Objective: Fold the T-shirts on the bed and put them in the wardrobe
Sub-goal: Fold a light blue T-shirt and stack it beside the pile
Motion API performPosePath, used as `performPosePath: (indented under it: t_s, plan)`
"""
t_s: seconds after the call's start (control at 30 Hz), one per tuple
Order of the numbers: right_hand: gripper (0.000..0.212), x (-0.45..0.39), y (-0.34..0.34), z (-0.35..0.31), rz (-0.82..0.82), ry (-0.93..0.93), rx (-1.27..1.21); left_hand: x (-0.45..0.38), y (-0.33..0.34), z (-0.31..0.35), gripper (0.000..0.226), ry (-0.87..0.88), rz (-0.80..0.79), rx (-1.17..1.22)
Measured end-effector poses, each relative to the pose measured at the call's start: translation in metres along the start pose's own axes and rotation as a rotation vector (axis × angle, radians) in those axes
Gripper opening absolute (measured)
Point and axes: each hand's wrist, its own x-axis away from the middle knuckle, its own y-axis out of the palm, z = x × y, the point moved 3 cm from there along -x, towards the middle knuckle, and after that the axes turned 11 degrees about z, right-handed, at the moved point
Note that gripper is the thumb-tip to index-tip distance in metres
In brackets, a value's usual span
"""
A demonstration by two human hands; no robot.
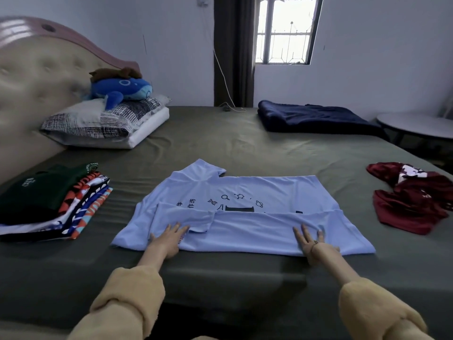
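Head view: both hands flat on light-blue T-shirt [257, 192]

Bare bed sheet [220, 143] lies open beyond the blue shirt [257, 192]; folded stack [49, 200] blocks the left, red shirt [414, 200] the right.

Blue plush whale [122, 90] on stacked pillows [107, 121], folded navy blanket [316, 117], round table [416, 125], barred window [285, 29]
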Motion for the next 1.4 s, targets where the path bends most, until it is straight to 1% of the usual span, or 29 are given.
performPosePath:
  t_s: [0.07,0.1,0.13,0.17,0.2,0.27,0.33,0.4,0.53,0.7,0.8,0.83,0.9,1.0,1.03,1.07,1.13,1.23,1.33,1.4]
  plan:
    - [0.079,-0.007,-0.016,-0.002,-0.092,-0.017,-0.001,-0.012,-0.013,0.003,0.05,-0.016,0.047,-0.024]
    - [0.075,-0.013,-0.024,-0.003,-0.141,-0.048,0.056,-0.02,-0.022,0.005,0.04,-0.033,0.077,-0.034]
    - [0.067,-0.016,-0.033,-0.006,-0.185,-0.071,0.122,-0.027,-0.028,0.007,0.032,-0.052,0.101,-0.054]
    - [0.056,-0.022,-0.041,-0.011,-0.186,-0.1,0.189,-0.035,-0.035,0.011,0.027,-0.06,0.128,-0.09]
    - [0.049,-0.031,-0.049,-0.015,-0.147,-0.122,0.228,-0.042,-0.041,0.015,0.026,-0.059,0.166,-0.126]
    - [0.041,-0.052,-0.062,-0.021,-0.023,-0.144,0.233,-0.06,-0.048,0.028,0.026,-0.047,0.248,-0.115]
    - [0.041,-0.074,-0.068,-0.024,0.054,-0.151,0.169,-0.074,-0.052,0.041,0.025,-0.024,0.312,-0.039]
    - [0.043,-0.098,-0.069,-0.024,0.081,-0.15,0.115,-0.094,-0.055,0.054,0.024,0.019,0.326,0.028]
    - [0.044,-0.141,-0.071,-0.027,0.134,-0.151,0.037,-0.131,-0.059,0.076,0.03,0.07,0.334,0.143]
    - [0.034,-0.199,-0.071,-0.023,0.211,-0.166,0.023,-0.181,-0.06,0.091,0.03,0.147,0.345,0.146]
    - [0.023,-0.234,-0.07,-0.02,0.234,-0.175,0.014,-0.214,-0.06,0.096,0.037,0.152,0.383,0.087]
    - [0.023,-0.237,-0.071,-0.018,0.259,-0.185,0.006,-0.217,-0.062,0.096,0.041,0.156,0.396,0.056]
    - [0.038,-0.256,-0.07,-0.017,0.292,-0.199,0.006,-0.232,-0.059,0.097,0.054,0.194,0.401,-0.019]
    - [0.073,-0.28,-0.068,-0.014,0.301,-0.242,0.032,-0.25,-0.055,0.098,0.071,0.262,0.379,-0.104]
    - [0.08,-0.285,-0.068,-0.012,0.279,-0.238,0.013,-0.254,-0.056,0.098,0.073,0.281,0.369,-0.125]
    - [0.082,-0.292,-0.067,-0.01,0.257,-0.225,-0.018,-0.259,-0.057,0.098,0.073,0.294,0.363,-0.148]
    - [0.073,-0.299,-0.067,-0.007,0.258,-0.214,-0.047,-0.266,-0.059,0.096,0.069,0.289,0.364,-0.175]
    - [0.046,-0.308,-0.066,-0.006,0.3,-0.247,-0.039,-0.276,-0.057,0.096,0.061,0.242,0.372,-0.207]
    - [0.035,-0.309,-0.065,-0.004,0.317,-0.189,-0.061,-0.282,-0.054,0.097,0.057,0.196,0.39,-0.193]
    - [0.031,-0.306,-0.064,-0.004,0.322,-0.143,-0.099,-0.283,-0.057,0.094,0.053,0.164,0.391,-0.23]
